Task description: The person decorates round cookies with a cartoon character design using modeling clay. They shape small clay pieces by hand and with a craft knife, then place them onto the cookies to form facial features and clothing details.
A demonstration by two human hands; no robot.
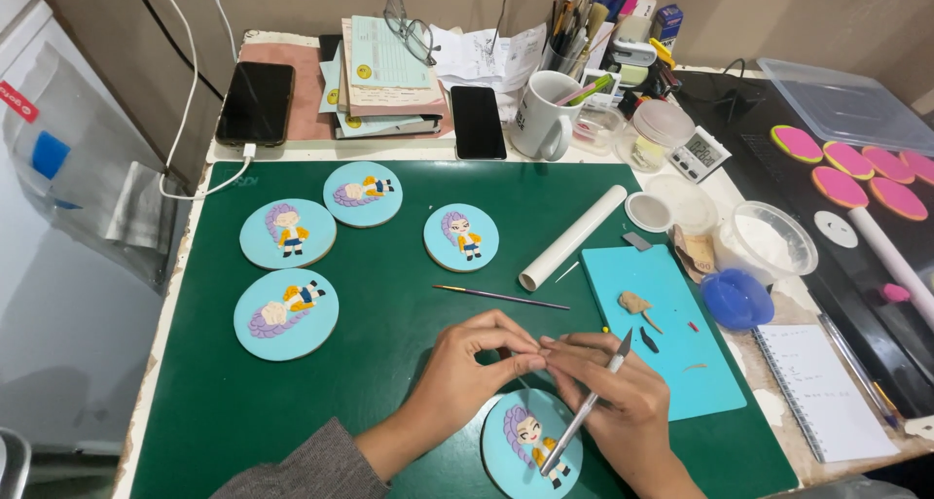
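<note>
Round light-blue cookies decorated with a purple-haired cartoon figure are numbering five: one (530, 443) is lying at the bottom centre under the hands, four more (286, 314) are sitting at the left and centre of the dark green cutting mat (389, 295). Left hand (472, 363) is pinching its fingertips nearly closed, meeting the right fingertips over something too small to tell. Right hand (613, 387) is curling around a slim grey craft knife (589, 402), angled down across the cookie. One thin paintbrush (501, 297) is lying just above; one white rolling pin (572, 237) and one turquoise board (671, 329) are sitting right of centre.
</note>
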